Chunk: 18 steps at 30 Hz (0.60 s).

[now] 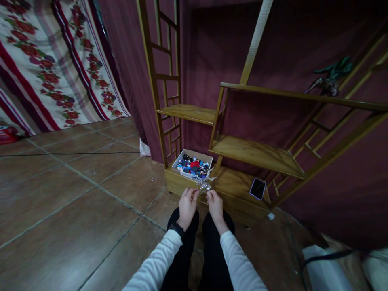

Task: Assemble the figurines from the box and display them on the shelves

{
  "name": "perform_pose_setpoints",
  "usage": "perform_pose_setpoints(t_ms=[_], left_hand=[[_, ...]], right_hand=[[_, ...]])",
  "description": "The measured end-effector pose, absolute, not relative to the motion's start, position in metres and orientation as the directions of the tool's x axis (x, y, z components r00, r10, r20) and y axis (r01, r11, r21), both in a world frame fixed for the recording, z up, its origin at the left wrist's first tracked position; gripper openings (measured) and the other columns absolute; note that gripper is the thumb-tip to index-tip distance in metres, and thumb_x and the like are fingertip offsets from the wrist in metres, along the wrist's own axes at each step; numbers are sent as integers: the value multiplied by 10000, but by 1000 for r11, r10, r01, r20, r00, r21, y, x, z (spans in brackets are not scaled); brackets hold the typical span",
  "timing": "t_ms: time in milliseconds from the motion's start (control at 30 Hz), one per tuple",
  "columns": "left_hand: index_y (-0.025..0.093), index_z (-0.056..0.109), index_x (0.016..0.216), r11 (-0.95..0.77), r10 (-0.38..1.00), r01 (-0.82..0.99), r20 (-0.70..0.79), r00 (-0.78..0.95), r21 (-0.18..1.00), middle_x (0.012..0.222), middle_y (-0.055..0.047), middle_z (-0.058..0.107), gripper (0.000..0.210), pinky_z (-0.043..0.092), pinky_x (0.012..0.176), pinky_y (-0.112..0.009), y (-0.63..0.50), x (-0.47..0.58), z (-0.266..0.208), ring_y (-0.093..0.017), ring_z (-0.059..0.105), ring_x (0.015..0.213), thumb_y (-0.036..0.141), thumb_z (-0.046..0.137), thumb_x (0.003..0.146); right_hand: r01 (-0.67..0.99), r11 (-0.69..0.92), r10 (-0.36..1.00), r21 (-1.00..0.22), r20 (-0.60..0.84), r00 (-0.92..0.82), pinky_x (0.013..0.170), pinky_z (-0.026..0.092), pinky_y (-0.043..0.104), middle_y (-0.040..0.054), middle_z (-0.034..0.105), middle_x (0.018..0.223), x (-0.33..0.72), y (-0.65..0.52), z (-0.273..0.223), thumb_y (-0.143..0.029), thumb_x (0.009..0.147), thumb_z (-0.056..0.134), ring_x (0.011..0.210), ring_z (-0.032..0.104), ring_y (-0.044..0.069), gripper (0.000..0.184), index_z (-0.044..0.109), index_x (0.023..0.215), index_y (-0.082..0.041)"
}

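Observation:
My left hand (188,205) and my right hand (215,204) are raised above my knees, in front of the low shelf. Between them is a small clear plastic bag (203,186), crumpled and shiny. Fingers of both hands pinch its near edges, one hand on each side. Whether anything lies inside the bag is too small to tell. Just beyond it, a white open box (182,155) sits on the bottom shelf. Many small colourful pieces (194,166) in red, blue, black and white fill it.
A wooden shelf unit (242,153) stands ahead, with a phone or small tablet (257,188) on its bottom board. A dark green figurine (332,76) is on the upper right shelf. A black cable (69,153) crosses the tiled floor at left. A white object (325,268) lies at lower right.

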<state>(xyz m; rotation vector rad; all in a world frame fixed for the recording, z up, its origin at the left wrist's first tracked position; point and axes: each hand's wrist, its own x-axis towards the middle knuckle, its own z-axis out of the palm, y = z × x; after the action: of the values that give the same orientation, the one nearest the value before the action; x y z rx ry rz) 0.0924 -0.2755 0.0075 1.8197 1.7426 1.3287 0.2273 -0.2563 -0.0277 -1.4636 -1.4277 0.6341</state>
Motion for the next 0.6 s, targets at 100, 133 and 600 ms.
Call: perform_pose_setpoints(t_ms=[100,133,600], left_hand=[[225,620,991,-213,914,703,393,-103,679,998,-58,620,224,443,731,-248,-274,98,7,-166,603,870,339,471,870],[224,615,1010,-191,918,718,380,-111,669,1008,-60,620,227,438,720,-245,-273,99,6,-165,605,863,335,474,870],[208,635,990,-59,971,788,218,-98,613,972,-75,655,248,405,683,-239,-259,100,5,-172,622,841,354,471,875]], right_hand=[[478,171,952,-862,270,146,556,413,226,11,638,655,226,-258,-28,-376,875,360,537,561,138,300,604,828,-207],[484,179,951,-857,276,136,561,413,227,13,637,662,225,-259,-28,-372,878,358,544,560,139,298,602,839,-205],[533,203,950,-821,297,96,602,407,244,22,608,682,225,-261,-34,-369,882,342,606,550,155,290,572,845,-196]])
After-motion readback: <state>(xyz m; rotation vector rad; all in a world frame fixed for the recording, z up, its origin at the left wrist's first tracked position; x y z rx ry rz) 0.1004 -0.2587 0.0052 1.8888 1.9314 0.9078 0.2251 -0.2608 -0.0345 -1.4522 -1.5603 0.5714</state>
